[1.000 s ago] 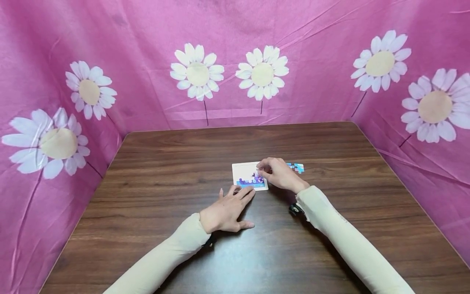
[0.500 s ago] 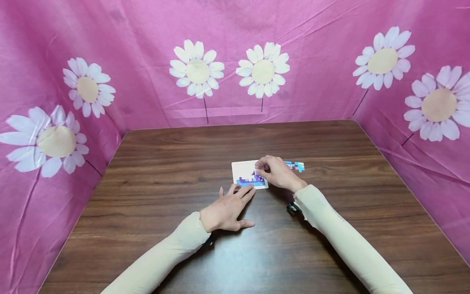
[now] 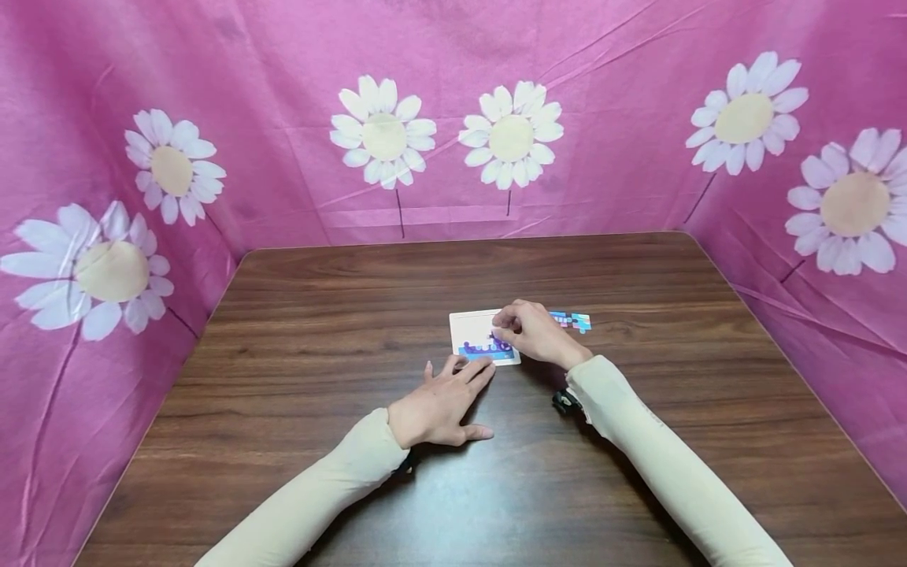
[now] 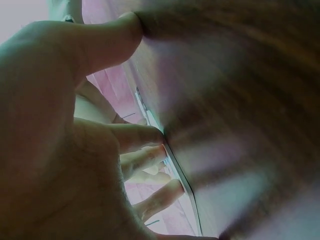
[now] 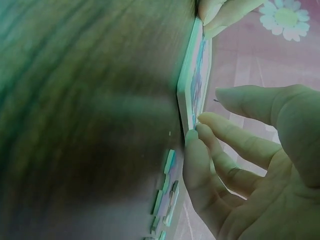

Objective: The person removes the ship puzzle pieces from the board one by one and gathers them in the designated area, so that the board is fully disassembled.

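A shallow white-framed jigsaw board (image 3: 471,324) lies on the table, with purple and blue pieces (image 3: 485,352) along its lower part. Spread flat, my left hand (image 3: 441,405) rests its fingertips on the board's near edge, thumb on the wood. My right hand (image 3: 536,333) bends over the board's right side. In the right wrist view the right fingertips (image 5: 200,120) touch the board's edge and surface, while the thumb (image 5: 245,100) stands apart from them. No piece shows between them. The right hand covers the board's upper right corner in the head view.
Several loose jigsaw pieces (image 3: 579,322) lie on the brown wooden table (image 3: 340,315) just right of the board, partly behind the right hand. A pink curtain (image 3: 439,47) printed with daisies hangs beyond the table's far and side edges.
The right fingers have shifted very slightly lower along the board's right part. My left hand has stayed in place on the near edge. The head view has tilted a little.
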The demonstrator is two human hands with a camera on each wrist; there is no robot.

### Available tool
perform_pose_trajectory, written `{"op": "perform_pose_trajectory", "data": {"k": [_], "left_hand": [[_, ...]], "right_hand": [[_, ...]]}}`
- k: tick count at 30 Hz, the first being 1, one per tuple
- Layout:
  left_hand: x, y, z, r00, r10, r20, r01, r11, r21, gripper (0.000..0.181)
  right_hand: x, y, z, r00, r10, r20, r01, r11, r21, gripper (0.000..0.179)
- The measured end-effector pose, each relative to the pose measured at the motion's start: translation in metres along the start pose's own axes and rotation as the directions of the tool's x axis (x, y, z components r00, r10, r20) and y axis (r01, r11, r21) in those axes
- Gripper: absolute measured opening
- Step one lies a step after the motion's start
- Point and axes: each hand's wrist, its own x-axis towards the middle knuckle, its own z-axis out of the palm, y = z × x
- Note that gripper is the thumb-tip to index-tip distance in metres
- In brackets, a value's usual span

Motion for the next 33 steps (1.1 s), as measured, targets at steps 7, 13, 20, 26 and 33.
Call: {"op": "perform_pose_trajectory", "data": {"k": [7,13,20,26,33], "left_hand": [[0.0001,0.0000,-0.0002,1.000,0.001,0.000,-0.001,1.000,-0.002,0.096],[0.0003,-0.0007,0.0000,1.000,-0.010,0.008,0.010,1.000,-0.006,0.096],[0.0005,-0.0004,0.0008,1.000,-0.009,0.015,0.009,1.000,-0.005,0.096],[0.0005,0.0000,0.0006,1.000,-0.009,0.011,0.009,1.000,-0.004,0.096],[-0.0001,0.0002,-0.0007,1.000,-0.009,0.013,0.009,1.000,0.003,0.096]], "right_hand": [[-0.0001,-0.0002,-0.0020,1.000,0.004,0.009,-0.004,1.000,-0.006,0.020],[-0.0008,-0.0009,-0.0032,1.000,0.001,0.018,0.000,1.000,-0.021,0.020],[0.0001,-0.0003,-0.0011,1.000,-0.003,0.010,0.003,1.000,-0.014,0.015],[0.0000,-0.0040,-0.0012,1.000,-0.014,0.016,0.013,0.999,0.043,0.013],[0.0000,-0.0050,-0.0026,0.999,-0.031,0.037,0.028,0.997,0.072,0.014]]}}
